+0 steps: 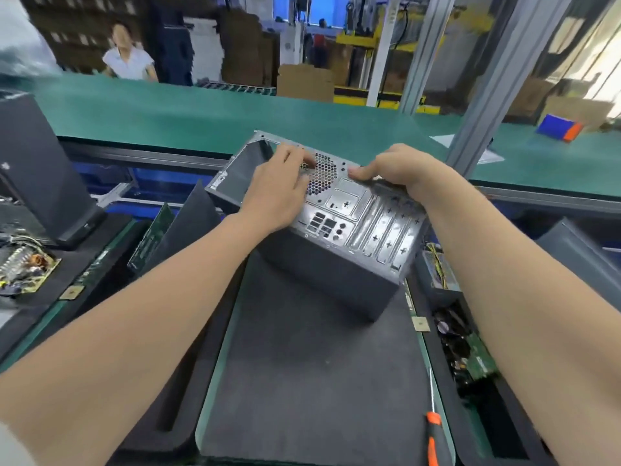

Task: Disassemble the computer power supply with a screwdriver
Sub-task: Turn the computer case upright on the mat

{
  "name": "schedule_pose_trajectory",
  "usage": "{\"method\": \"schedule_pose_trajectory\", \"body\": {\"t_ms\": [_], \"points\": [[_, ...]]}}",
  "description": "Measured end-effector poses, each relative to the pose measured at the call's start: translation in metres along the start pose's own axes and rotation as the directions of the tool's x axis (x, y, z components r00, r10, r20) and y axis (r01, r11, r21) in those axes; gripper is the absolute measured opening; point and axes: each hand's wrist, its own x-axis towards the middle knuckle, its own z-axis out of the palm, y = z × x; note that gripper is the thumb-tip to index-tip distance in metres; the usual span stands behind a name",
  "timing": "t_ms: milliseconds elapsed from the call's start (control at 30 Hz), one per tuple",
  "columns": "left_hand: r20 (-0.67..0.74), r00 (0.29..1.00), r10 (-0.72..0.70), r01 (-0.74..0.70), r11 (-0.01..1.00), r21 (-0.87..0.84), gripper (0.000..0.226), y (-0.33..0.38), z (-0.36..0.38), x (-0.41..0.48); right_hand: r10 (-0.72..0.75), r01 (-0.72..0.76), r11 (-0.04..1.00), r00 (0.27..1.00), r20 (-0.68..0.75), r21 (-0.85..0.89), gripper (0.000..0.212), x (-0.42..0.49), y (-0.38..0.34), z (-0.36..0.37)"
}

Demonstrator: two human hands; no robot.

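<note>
A dark grey computer case [336, 277] stands tilted on the grey foam mat [312, 381], its silver rear panel [356, 216] facing up toward me. My left hand [279, 190] lies over the panel beside the round fan grille [322, 176], fingers spread across the metal. My right hand [393, 169] grips the panel's far right edge, fingers curled over it. The power supply bay [242, 169] at the case's far left end looks hollow. An orange-and-black screwdriver [431, 428] lies loose on the mat's right edge, near me.
A power supply unit [437, 270] with wires sits to the right of the case, above circuit boards [470, 358]. Left of the mat lean a dark panel [188, 227] and a green board [151, 237]; a bare circuit board [23, 270] lies far left. A green conveyor [201, 112] runs behind; a person [129, 58] stands beyond it.
</note>
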Motion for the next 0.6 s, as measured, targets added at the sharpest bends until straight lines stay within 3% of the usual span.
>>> {"method": "schedule_pose_trajectory", "body": {"t_ms": [100,200,367,600], "points": [[0.009,0.998,-0.069,0.069,0.996,-0.058,0.037,0.002,0.011,0.012,-0.049,0.049,0.999,0.999,0.001,-0.008,0.063,0.018,0.006,-0.011],[-0.011,0.992,-0.126,0.125,0.989,-0.076,0.038,0.008,0.026,0.024,-0.155,0.155,0.987,0.988,0.016,-0.051,0.049,0.031,0.017,-0.023],[-0.054,0.983,-0.175,0.175,0.985,0.006,0.042,0.022,0.044,0.052,-0.329,0.308,0.894,0.944,-0.011,-0.324,0.047,0.047,0.027,-0.035],[0.028,0.986,-0.163,0.158,0.979,0.131,0.048,0.031,0.071,0.076,-0.342,0.264,0.807,0.938,-0.053,-0.528,0.056,0.070,0.058,-0.041]]}}
